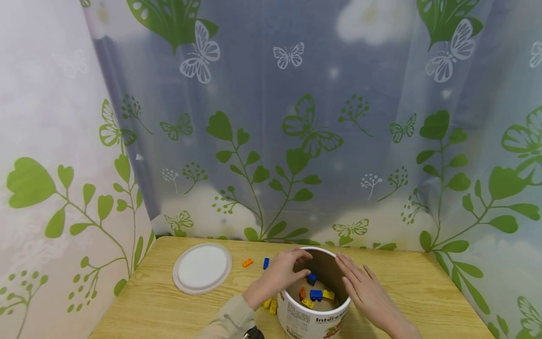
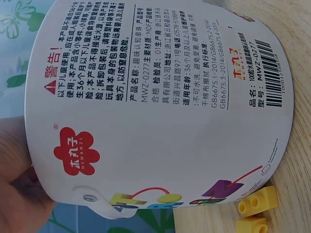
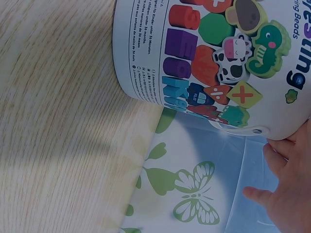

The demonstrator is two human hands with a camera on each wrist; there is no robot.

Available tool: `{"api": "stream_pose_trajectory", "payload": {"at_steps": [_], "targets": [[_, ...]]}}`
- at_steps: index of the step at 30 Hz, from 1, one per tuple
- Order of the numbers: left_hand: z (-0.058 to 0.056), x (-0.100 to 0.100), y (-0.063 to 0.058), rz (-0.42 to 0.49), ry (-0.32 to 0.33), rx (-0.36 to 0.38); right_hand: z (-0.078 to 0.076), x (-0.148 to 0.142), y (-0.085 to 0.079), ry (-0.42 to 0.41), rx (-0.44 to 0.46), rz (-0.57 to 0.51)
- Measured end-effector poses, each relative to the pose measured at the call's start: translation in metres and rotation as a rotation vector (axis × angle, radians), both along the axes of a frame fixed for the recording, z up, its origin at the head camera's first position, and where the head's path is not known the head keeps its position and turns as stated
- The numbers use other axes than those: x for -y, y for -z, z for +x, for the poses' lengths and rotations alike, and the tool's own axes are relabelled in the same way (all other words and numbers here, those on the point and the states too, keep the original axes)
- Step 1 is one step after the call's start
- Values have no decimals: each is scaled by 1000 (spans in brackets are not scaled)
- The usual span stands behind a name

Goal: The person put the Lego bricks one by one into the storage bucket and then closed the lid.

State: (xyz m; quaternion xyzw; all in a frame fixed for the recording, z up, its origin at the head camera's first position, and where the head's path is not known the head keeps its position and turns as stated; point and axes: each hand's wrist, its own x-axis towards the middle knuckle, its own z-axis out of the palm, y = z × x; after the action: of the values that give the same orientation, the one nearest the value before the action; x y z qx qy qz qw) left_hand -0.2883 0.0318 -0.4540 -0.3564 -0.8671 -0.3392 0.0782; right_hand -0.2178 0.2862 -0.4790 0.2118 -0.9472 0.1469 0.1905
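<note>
We find the tub [image 1: 315,327] upright on the table [image 1: 423,294], its axis vertical and its mouth facing up, between the left hand [image 1: 282,271] and the right hand [image 1: 369,295]. The left hand reaches over the left rim, fingers bent and thumb set apart, with a moderate gap between them. We see no block in that gap, though the head view cannot settle whether the thumb touches the rear blue block [image 1: 311,279]. That block lies below the thumb tip and slightly to its right; the left hand is clearly the nearer. The right hand lies along the right rim, fingers nearly straight, gripping nothing. The front blue block [image 1: 315,295] has its long side running roughly left to right. We count one tub, one round white lid [image 1: 202,267] flat at the left, and nine visible blocks. Inside are five: the two blue, two yellow blocks [image 1: 328,295] and one orange block [image 1: 302,294]. Outside are four: one orange piece [image 1: 247,262], one blue piece [image 1: 266,263] and two yellow pieces [image 1: 273,307] beside the tub.
</note>
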Motion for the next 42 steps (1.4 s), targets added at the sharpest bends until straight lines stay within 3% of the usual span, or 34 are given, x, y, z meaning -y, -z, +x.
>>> {"api": "stream_pose_trajectory", "payload": {"at_steps": [3,9,13,19,24,33,42], "targets": [[-1,3,-1,67,-12,1,0,0,0,3,4,0],[-3,13,-6,163,-15,-91,0,-1,1,-1,10,-1],[-3,22,-8,226,-14,-104,-1,-1,2,-1,24,-5],[-7,41,-6,258,-73,-145,-1,0,1,-2,21,-5],[-10,57,-2,268,-131,-135,0,0,0,-6,17,-12],[-11,76,25,222,-189,-73,1,1,-1,-1,30,-11],[-10,91,64,41,-209,63,0,-1,1,-6,14,-16]]}}
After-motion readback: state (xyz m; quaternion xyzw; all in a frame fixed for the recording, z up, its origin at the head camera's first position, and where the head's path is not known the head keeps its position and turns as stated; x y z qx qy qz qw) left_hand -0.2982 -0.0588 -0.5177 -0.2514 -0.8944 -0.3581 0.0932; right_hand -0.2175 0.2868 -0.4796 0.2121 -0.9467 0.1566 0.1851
